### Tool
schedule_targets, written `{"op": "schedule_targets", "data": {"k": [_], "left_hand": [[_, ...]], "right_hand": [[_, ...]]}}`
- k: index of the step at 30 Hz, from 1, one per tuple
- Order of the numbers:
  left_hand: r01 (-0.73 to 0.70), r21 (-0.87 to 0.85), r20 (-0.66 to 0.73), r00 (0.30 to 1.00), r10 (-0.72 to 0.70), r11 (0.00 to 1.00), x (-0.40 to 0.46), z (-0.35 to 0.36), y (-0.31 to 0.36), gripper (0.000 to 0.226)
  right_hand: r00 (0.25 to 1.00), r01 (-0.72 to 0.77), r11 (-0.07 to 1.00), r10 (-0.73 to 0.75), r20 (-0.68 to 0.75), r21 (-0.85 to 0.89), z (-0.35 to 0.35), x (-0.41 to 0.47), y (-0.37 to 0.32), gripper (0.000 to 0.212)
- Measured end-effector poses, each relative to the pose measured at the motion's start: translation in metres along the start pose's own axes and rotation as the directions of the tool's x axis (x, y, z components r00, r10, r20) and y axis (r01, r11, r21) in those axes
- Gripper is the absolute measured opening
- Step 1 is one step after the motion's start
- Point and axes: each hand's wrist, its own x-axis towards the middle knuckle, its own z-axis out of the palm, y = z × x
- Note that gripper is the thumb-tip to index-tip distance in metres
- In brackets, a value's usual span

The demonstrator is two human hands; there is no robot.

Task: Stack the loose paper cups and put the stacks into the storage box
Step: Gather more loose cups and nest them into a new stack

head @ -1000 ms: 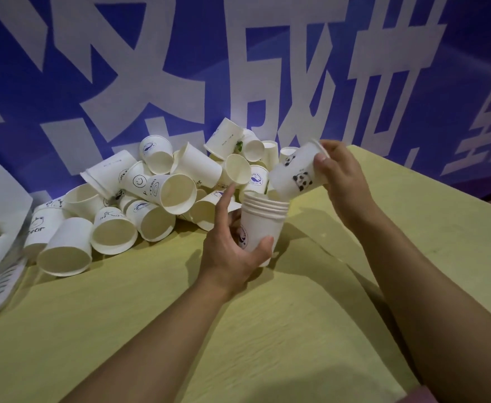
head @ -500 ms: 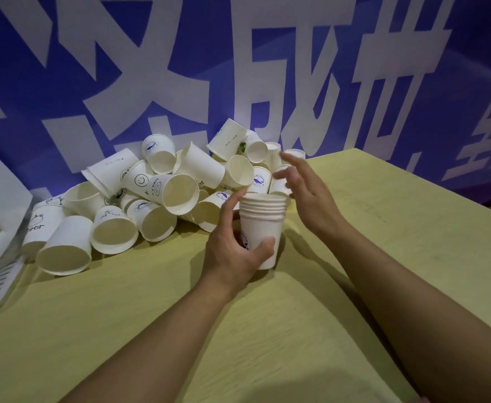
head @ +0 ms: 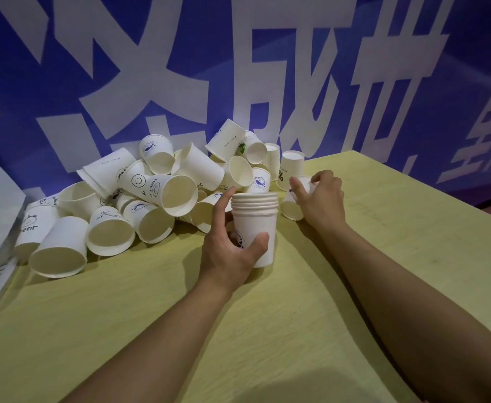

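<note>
Right hand (head: 321, 196) moved from above upright nested white paper cup stack (head: 254, 225) onto tipped white paper cup (head: 293, 203) at stack's 2 o'clock, fingers curling round it. Left hand (head: 232, 248) grips stack, table centre. Risk: nudging loose cup heap (head: 139, 199) at 10 o'clock, cups rolling.

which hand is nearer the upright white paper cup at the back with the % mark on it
Right. The right hand grips a tipped white paper cup just in front of the upright white paper cup with the % mark. The left hand is farther off, holding the white cup stack.
</note>
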Motion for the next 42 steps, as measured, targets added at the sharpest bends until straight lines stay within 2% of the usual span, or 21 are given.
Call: {"op": "schedule_targets", "data": {"k": [3, 6, 9, 12, 15, 19, 23, 27, 30, 33, 36, 39, 42], "left_hand": [[0.008, -0.011, 0.006, 1.000, -0.008, 1.000, 0.000, 0.000, 0.000, 0.087], [0.003, -0.022, 0.009, 1.000, -0.003, 1.000, 0.000, 0.000, 0.000, 0.088], [-0.011, -0.012, 0.035, 0.999, 0.011, 1.000, -0.001, -0.001, 0.001, 0.088], [-0.023, 0.012, 0.117, 0.993, 0.021, 1.000, -0.003, -0.001, 0.004, 0.089], [-0.079, 0.094, 0.207, 0.977, 0.058, 0.992, -0.004, -0.001, 0.006, 0.094], [-0.089, 0.101, 0.172, 0.983, 0.070, 0.991, -0.005, -0.001, 0.005, 0.102], [-0.071, 0.042, 0.074, 0.995, 0.068, 0.997, -0.004, -0.003, 0.003, 0.104], [-0.059, 0.020, -0.002, 0.998, 0.059, 0.998, -0.001, -0.003, 0.003, 0.089], [-0.044, -0.010, -0.029, 0.999, 0.044, 0.999, 0.000, -0.002, 0.001, 0.085], [-0.028, -0.055, -0.045, 0.999, 0.026, 0.998, 0.003, -0.001, -0.001, 0.084], [-0.016, -0.070, -0.044, 0.999, 0.013, 0.997, 0.005, -0.002, -0.001, 0.085], [-0.014, -0.060, -0.013, 1.000, 0.014, 0.998, 0.005, -0.001, -0.001, 0.090], [-0.016, -0.048, 0.003, 1.000, 0.016, 0.999, 0.004, -0.001, 0.000, 0.093]], "right_hand": [[0.988, -0.065, 0.998, 0.065, 0.140, 0.000, -0.001, 0.003, 0.000, 0.071], [0.972, -0.122, 0.977, 0.082, 0.219, 0.176, -0.010, -0.001, -0.007, 0.069], [0.994, -0.028, 0.911, -0.019, 0.110, 0.411, -0.028, -0.011, -0.015, 0.067], [0.989, 0.126, 0.745, -0.146, -0.024, 0.656, -0.049, -0.031, -0.030, 0.065], [0.954, 0.215, 0.647, -0.301, -0.014, 0.731, -0.057, -0.055, -0.048, 0.064], [0.859, 0.278, 0.698, -0.488, 0.153, 0.660, -0.047, -0.072, -0.051, 0.057], [0.818, 0.322, 0.752, -0.527, 0.230, 0.576, -0.037, -0.074, -0.044, 0.047], [0.795, 0.282, 0.776, -0.518, 0.316, 0.564, -0.037, -0.071, -0.040, 0.044], [0.838, 0.318, 0.810, -0.483, 0.253, 0.494, -0.037, -0.046, -0.040, 0.041], [0.938, 0.318, 0.914, -0.342, 0.054, 0.253, -0.025, 0.011, -0.032, 0.030], [0.961, 0.270, 0.963, -0.270, 0.050, 0.008, -0.005, 0.056, -0.019, 0.050], [0.969, 0.223, 0.975, -0.222, 0.112, 0.002, 0.012, 0.079, -0.014, 0.071], [0.977, 0.142, 0.986, -0.154, 0.150, 0.087, 0.022, 0.085, -0.012, 0.076]]}}
